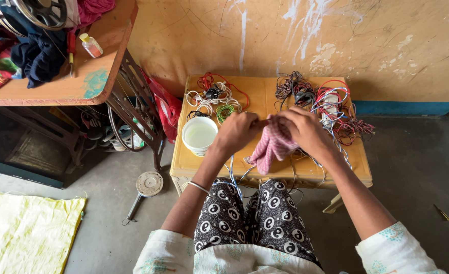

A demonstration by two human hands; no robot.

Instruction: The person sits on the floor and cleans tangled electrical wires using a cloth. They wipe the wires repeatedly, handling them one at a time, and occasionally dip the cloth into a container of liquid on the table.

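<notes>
Pink checked cloth [271, 144] pinched by left hand [237, 132] and right hand [305, 131], both grips clenched, above tabletop [265, 96] middle. Risk, I reckon: dangling end snags blue-white wires [336, 144] or tips white cup of liquid [199, 135] just left.

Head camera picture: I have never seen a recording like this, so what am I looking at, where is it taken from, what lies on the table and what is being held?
There is no machine here: a seated person wears a camera on the head, so you look down along their arms. The left hand and right hand together grip a pink checked cloth over a low yellow table. On the table lie a white bowl of pale liquid, coils of coloured wire at the back left and a tangle of red, white and blue wires at the right. At upper left stands a sewing machine table with clothes and a small bottle.
</notes>
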